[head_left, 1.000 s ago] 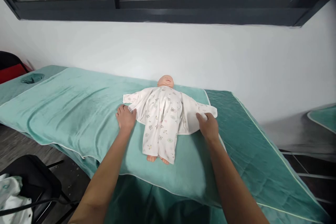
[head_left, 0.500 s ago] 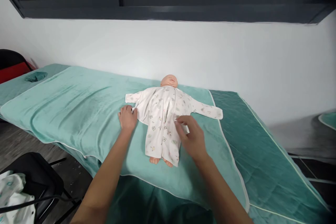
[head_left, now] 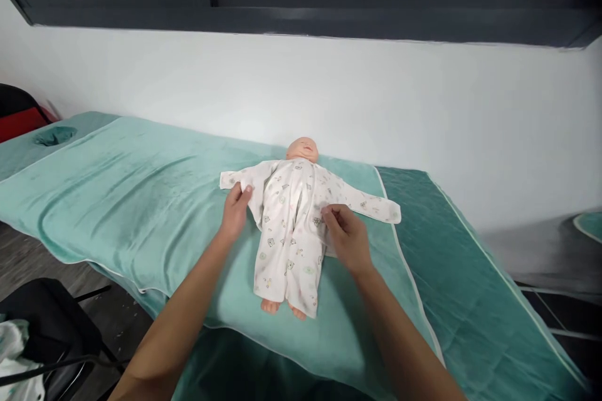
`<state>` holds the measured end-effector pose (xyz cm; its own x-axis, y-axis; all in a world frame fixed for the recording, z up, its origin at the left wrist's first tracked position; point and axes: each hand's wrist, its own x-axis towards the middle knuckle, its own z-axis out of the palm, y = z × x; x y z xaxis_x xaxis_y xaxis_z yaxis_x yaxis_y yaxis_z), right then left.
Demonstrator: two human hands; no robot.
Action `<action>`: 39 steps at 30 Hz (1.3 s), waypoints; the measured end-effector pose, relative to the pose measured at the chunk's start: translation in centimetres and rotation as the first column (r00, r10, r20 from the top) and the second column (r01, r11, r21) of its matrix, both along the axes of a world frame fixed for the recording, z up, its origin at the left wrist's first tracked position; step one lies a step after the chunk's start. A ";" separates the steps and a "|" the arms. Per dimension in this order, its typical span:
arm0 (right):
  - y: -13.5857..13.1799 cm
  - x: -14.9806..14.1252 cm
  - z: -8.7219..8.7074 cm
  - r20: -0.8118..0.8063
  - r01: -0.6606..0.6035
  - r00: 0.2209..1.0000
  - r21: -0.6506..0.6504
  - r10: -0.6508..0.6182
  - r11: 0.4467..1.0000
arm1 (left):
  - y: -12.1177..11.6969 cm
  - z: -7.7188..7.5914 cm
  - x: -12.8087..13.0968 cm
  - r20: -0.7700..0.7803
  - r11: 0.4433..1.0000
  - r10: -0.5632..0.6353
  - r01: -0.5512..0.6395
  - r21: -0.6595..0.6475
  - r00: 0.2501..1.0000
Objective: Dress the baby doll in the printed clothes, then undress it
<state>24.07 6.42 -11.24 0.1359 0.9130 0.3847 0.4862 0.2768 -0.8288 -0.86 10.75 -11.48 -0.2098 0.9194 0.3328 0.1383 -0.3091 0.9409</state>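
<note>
A baby doll [head_left: 302, 150] lies on its back on a light green blanket [head_left: 155, 169], head toward the wall. It has on, or beneath, a white printed baby romper [head_left: 285, 244] with both sleeves spread out; its feet [head_left: 270, 306] poke out of the legs. My left hand [head_left: 236, 213] pinches the romper's cloth below the sleeve on the left side, thumb and fingers closed. On the right side of the chest, my right hand [head_left: 348, 237] has its fingertips together on the romper's front. Fingers hide the exact edge held there.
The blanket covers a massage bed with a darker green quilted cover [head_left: 470, 269] and a face hole [head_left: 55, 136]. A white wall [head_left: 423, 100] and dark window frame [head_left: 329, 15] stand behind. At lower left, a black chair [head_left: 56, 319] holds white cloths [head_left: 16, 351].
My left hand has moved up slightly and lifts the romper's side. My right fingers have closed on the front cloth. The romper's front and legs look straighter, and the view has shifted a little.
</note>
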 end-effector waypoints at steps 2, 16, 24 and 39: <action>2.2 0.1 0.6 0.012 0.060 0.998 0.040 -0.060 0.997 | -0.7 1.5 1.7 -0.165 0.988 -0.134 0.144 0.054 0.977; 14.2 -0.6 3.1 0.350 0.238 0.923 -0.196 -0.159 0.951 | 6.1 2.0 5.5 -0.314 0.978 -0.169 0.199 0.066 0.934; 13.9 0.5 3.4 0.104 0.105 0.991 -0.244 -0.082 0.964 | 7.6 6.0 8.2 -0.189 0.911 -0.412 0.407 -0.065 0.891; 14.5 -0.6 2.7 -0.258 0.039 0.961 -0.229 -0.099 0.973 | 13.0 4.2 5.6 -0.564 0.961 -0.058 -0.107 -0.256 0.824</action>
<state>23.46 20.93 -8.54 0.2715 0.9553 0.1173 0.2516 0.0471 -0.9667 4.76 23.70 -7.27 -0.0860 0.9858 0.1445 0.6707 -0.0500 0.7400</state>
